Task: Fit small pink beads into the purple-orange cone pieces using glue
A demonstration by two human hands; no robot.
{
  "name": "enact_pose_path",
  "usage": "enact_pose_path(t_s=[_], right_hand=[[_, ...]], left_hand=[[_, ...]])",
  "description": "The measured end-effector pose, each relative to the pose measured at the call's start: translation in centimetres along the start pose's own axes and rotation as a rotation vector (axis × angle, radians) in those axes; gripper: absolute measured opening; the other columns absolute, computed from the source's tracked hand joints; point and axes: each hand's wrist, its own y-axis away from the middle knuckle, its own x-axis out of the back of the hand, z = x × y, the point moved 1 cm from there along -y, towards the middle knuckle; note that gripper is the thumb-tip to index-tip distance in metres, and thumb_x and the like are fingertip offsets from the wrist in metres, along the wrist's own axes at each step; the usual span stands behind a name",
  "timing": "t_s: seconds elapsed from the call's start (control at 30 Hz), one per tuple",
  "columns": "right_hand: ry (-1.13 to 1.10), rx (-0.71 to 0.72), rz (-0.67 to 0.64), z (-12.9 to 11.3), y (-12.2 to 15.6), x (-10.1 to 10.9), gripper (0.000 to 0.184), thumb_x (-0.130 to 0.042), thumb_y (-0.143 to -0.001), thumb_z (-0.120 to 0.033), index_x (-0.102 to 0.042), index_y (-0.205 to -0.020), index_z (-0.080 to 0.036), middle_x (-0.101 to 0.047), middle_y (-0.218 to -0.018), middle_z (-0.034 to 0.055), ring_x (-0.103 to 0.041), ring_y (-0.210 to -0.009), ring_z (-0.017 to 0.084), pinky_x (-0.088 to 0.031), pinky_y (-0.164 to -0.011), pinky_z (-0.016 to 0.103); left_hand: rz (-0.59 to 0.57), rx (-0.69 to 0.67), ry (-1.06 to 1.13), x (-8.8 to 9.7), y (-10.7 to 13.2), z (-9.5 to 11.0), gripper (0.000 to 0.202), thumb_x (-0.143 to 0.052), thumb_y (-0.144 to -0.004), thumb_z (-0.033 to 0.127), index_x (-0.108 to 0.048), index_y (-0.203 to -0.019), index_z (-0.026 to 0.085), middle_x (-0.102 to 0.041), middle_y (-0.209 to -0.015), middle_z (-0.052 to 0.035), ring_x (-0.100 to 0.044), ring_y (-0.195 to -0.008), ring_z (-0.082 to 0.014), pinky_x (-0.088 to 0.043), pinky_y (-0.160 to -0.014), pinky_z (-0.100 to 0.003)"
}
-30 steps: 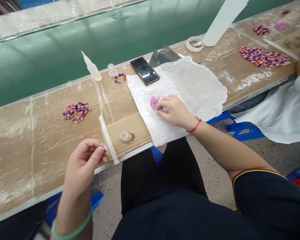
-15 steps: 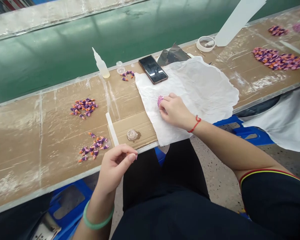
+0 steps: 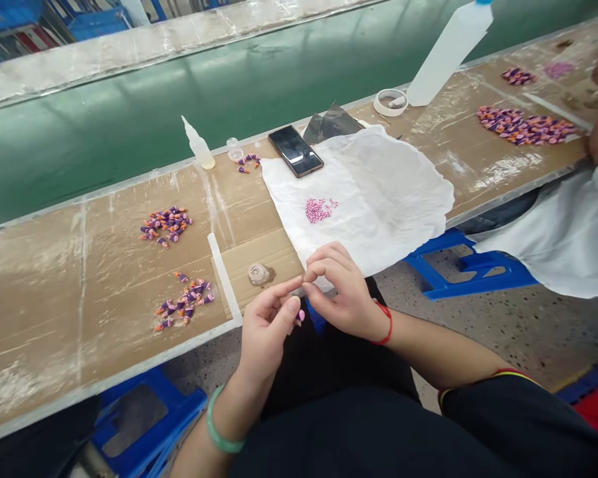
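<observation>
My left hand (image 3: 266, 332) is low at the bench's front edge, and its fingertips pinch a small pink-tipped piece (image 3: 301, 316). My right hand (image 3: 339, 290) has come off the white crinkled cloth (image 3: 379, 192) and sits beside my left, with its fingertips curled close together. Whether those fingers hold a tiny bead is too small to tell. A small heap of pink beads (image 3: 319, 210) lies on the cloth, a little above both hands. A small transparent cap (image 3: 258, 273) rests on the cardboard just left of the cloth.
Purple-and-orange cone pieces (image 3: 184, 302) lie in loose piles on the cardboard-covered bench (image 3: 80, 292). Behind the cloth are a black phone (image 3: 296, 151) and a glue bottle (image 3: 198, 146). A green conveyor belt (image 3: 129, 146) runs behind the bench. A co-worker's white-clothed arm (image 3: 553, 232) is at right.
My right hand has lifted off the pink beads and moved down to my left hand. My left hand has shifted right, and the view has tilted slightly.
</observation>
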Motion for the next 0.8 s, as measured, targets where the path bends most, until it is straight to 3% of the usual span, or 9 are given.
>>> enact_pose_path(t_s=[0.17,0.3,0.4,0.53,0.7,0.8], right_hand=[[0.051,0.098,0.041,0.1,0.3,-0.2,0.017,-0.058,-0.086,-0.007,-0.051,-0.086,-0.023,-0.059,-0.082,0.0033,-0.052,-0.083,0.020,-0.047,-0.073,0.038],[0.103,0.176,0.034,0.1,0.1,0.1,0.017,-0.057,-0.088,-0.008,-0.049,-0.086,-0.023,-0.056,-0.083,0.0033,-0.052,-0.083,0.020,-0.049,-0.074,0.037],[0.081,0.228,-0.024,0.6,-0.1,0.6,0.015,-0.055,-0.090,-0.011,-0.048,-0.086,-0.024,-0.058,-0.083,0.0035,-0.051,-0.082,0.020,-0.051,-0.076,0.036],[0.136,0.280,-0.175,1.4,-0.3,1.6,0.008,-0.054,-0.092,-0.015,-0.053,-0.092,-0.022,-0.065,-0.092,0.0064,-0.054,-0.087,0.020,-0.053,-0.081,0.036],[0.179,0.484,-0.228,1.5,-0.4,2.8,0.026,-0.057,-0.091,-0.011,-0.067,-0.112,-0.024,-0.071,-0.113,0.0051,-0.058,-0.112,0.020,-0.051,-0.094,0.034],[0.207,0.537,-0.230,1.4,-0.2,3.1,0.017,-0.057,-0.096,-0.020,-0.070,-0.104,-0.027,-0.072,-0.121,0.0012,-0.055,-0.128,0.018,-0.050,-0.100,0.033]], left_hand=[[0.087,0.079,0.108,-0.5,0.5,-0.2,0.043,-0.090,-0.063,0.047,-0.081,-0.093,0.019,-0.059,-0.058,0.0000,-0.047,-0.051,-0.0079,-0.036,-0.047,-0.020],[0.076,0.134,0.155,-0.7,0.6,0.0,0.041,-0.092,-0.060,0.043,-0.081,-0.091,0.018,-0.045,-0.049,0.0057,-0.035,-0.045,-0.0044,-0.031,-0.045,-0.018],[0.064,0.190,0.152,-0.3,0.6,0.0,0.036,-0.091,-0.064,0.038,-0.080,-0.091,0.018,-0.040,-0.050,0.0074,-0.030,-0.046,-0.0036,-0.029,-0.045,-0.017],[0.007,0.257,0.163,0.0,0.4,-0.1,0.036,-0.092,-0.065,0.042,-0.079,-0.091,0.019,-0.042,-0.052,0.0062,-0.031,-0.048,-0.0043,-0.030,-0.047,-0.017],[-0.048,0.301,0.165,0.0,0.8,0.2,0.044,-0.093,-0.062,0.046,-0.063,-0.058,0.014,-0.039,-0.052,0.0049,-0.023,-0.047,-0.0032,-0.025,-0.044,-0.018],[-0.087,0.355,0.185,-0.1,1.3,0.5,0.041,-0.090,-0.066,0.045,-0.062,-0.060,0.014,-0.033,-0.052,0.0064,-0.018,-0.048,-0.0035,-0.023,-0.044,-0.018]])
